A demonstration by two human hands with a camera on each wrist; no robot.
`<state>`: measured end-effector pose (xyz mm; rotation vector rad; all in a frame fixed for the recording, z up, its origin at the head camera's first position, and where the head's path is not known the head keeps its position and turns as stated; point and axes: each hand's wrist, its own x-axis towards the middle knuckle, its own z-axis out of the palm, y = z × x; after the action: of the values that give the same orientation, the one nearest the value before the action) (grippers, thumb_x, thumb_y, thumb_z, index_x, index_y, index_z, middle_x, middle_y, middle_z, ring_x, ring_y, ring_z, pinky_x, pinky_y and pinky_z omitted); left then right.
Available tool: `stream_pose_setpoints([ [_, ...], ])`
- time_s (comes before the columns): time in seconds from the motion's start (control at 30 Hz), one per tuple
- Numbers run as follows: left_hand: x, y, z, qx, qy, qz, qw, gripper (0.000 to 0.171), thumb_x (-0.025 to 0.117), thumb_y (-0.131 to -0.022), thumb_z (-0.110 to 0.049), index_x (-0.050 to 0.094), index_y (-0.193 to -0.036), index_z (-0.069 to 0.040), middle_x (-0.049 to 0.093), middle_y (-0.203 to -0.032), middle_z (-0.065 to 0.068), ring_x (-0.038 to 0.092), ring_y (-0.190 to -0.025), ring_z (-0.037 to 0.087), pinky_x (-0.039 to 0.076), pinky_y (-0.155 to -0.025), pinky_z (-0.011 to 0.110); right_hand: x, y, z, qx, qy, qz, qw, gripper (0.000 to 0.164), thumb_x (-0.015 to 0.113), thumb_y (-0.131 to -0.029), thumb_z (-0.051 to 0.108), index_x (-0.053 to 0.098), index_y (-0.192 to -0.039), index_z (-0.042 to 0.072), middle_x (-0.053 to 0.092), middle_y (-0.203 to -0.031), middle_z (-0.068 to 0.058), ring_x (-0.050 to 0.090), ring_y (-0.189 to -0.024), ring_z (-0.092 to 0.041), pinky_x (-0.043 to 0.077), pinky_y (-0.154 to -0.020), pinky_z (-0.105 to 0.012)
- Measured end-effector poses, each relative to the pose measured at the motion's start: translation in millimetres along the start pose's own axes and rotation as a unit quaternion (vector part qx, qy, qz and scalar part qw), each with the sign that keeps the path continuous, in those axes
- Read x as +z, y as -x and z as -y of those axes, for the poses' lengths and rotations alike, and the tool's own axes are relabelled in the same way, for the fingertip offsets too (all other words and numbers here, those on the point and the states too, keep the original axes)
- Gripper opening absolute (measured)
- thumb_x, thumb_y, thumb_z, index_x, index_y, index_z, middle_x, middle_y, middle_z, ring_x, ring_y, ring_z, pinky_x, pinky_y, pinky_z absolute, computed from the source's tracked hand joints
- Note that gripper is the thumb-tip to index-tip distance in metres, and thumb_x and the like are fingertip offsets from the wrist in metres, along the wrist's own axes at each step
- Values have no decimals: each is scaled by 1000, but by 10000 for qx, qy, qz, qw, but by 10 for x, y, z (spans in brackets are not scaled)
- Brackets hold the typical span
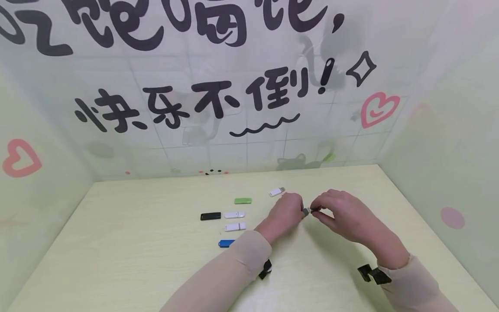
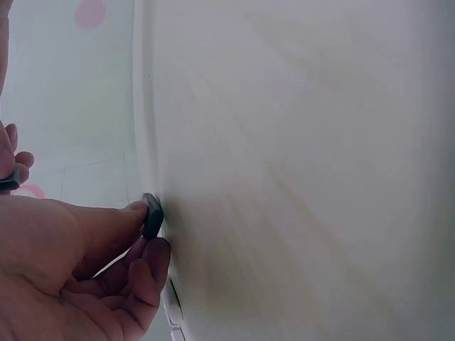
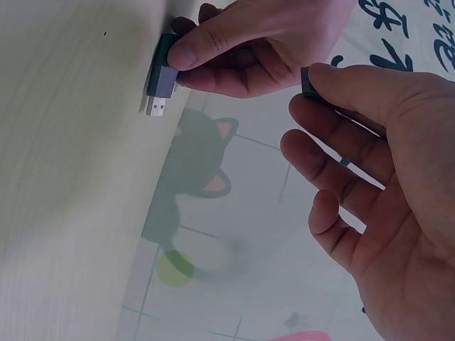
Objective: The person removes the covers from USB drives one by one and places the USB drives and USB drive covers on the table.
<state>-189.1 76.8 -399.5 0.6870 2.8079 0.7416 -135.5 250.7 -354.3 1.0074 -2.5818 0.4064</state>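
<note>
My head view cuts off the near edge of the desk [image 1: 117, 260]. Toward its far right corner, I see the right hand [image 1: 347, 216] and left hand [image 1: 286, 214]: the left pinches a dark USB stick [image 3: 162, 67], plug bare; the right pinches a small dark piece [image 3: 307, 82], mostly hidden by fingers. The sleeve covers part of a blue stick [image 1: 225, 243].

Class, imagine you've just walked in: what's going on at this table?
A person's left hand pinches a dark, rectangular USB stick with its metal plug bare, just above the pale wood-grain table. The right hand holds a small dark piece, seemingly its cap, apart from it. A white rectangular stick with a bare metal plug lies beyond the left hand. Green, black, blue and two white sticks lie further left.
</note>
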Motion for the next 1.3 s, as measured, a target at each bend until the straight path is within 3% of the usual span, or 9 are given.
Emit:
stream_pose_setpoints([
  [0.3, 4, 29, -23, -178, -127, 90, 9997, 25, 69, -94, -19, 61, -72, -12, 55, -63, -2, 46, -51, 11, 38, -46, 22, -8, 5, -2, 124, -1, 126, 9998, 12, 79, -81, 13, 73, -90, 20, 62, -85, 18, 56, -78, 0, 50, -67, -24],
  [0.5, -33, 43, 1, -143, -73, 52, 9999, 21, 70, -93, -24, 64, -77, -11, 58, -68, -2, 50, -56, 11, 41, -50, 23, -13, 13, -19, 249, -106, 397, 9988, 13, 79, -83, 12, 73, -91, 21, 63, -86, 18, 60, -79, -5, 50, -69, -25],
  [0.73, -176, 110, 76, -48, -169, -160, 9997, 10, 71, -91, -20, 71, -91, -11, 64, -83, -4, 56, -69, 12, 45, -57, 21, -19, -2, -62, 438, -163, 790, 9958, 15, 78, -84, 10, 71, -92, 21, 63, -87, 18, 60, -81, -7, 51, -71, -27],
  [0.97, -367, 271, 154, 120, -477, -461, 9977, 18, 70, -93, -27, 72, -104, -13, 69, -104, -2, 64, -95, 14, 51, -75, 26, 30, -73, -128, 453, -86, 1213, 9915, 15, 80, -82, 12, 70, -89, 22, 62, -83, 18, 57, -76, -4, 50, -68, -26],
  [1.3, -689, 681, 296, 62, -570, -900, 9943, 23, 71, -92, -29, 72, -109, -14, 64, -97, -2, 61, -85, 12, 49, -66, 25, 179, -142, -290, 515, -194, 1740, 9832, 14, 77, -84, 12, 68, -85, 23, 60, -80, 19, 52, -69, -4, 47, -64, -25],
])
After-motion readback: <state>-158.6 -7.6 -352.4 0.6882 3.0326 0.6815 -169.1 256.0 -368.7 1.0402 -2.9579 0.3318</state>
